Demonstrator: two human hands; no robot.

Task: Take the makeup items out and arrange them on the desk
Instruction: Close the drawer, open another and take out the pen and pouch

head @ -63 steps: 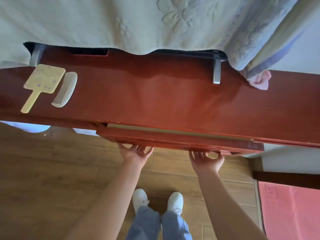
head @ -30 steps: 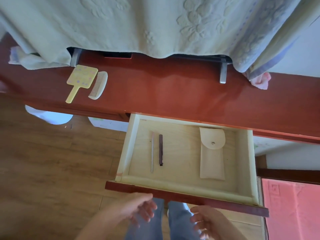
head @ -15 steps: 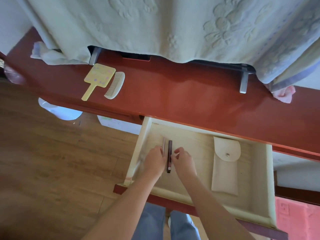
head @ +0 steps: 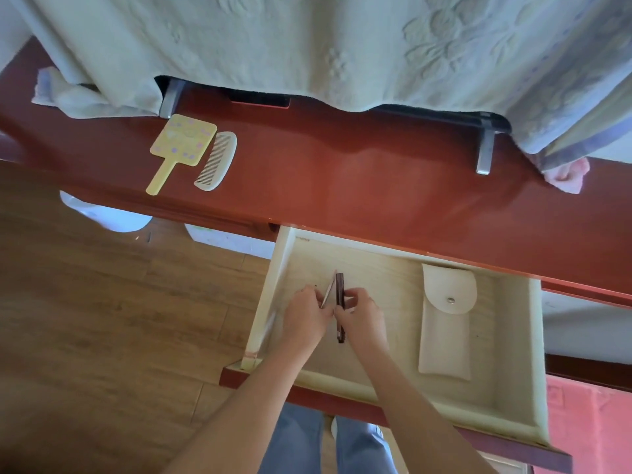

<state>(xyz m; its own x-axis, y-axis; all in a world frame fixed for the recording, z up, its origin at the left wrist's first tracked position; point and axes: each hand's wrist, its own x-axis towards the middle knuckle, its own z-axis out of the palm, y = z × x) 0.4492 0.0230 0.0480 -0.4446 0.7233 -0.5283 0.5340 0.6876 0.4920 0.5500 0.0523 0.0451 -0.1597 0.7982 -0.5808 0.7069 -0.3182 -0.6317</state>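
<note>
The pale wooden drawer with a red front is standing pulled out from the glossy red-brown desk, and both hands are working inside its left part. The right hand is pinching the dark brown slim pen-shaped stick between thumb and fingertips. The long axis of this stick is running from the front of the drawer toward the back, one end pointing to the desk and the other to the person. The left hand is gripping the thin silvery-pale stick, which is leaning: its far tip is tilting to the right and is almost meeting the far tip of the dark one. Whether the two sticks are resting on the drawer bottom or are raised, I cannot tell.

In the right part of the drawer the cream pouch with a snap flap is lying flat, with the flap toward the desk. On the desk top, at the left, the yellow square hand mirror and the white curved comb are lying side by side.
</note>
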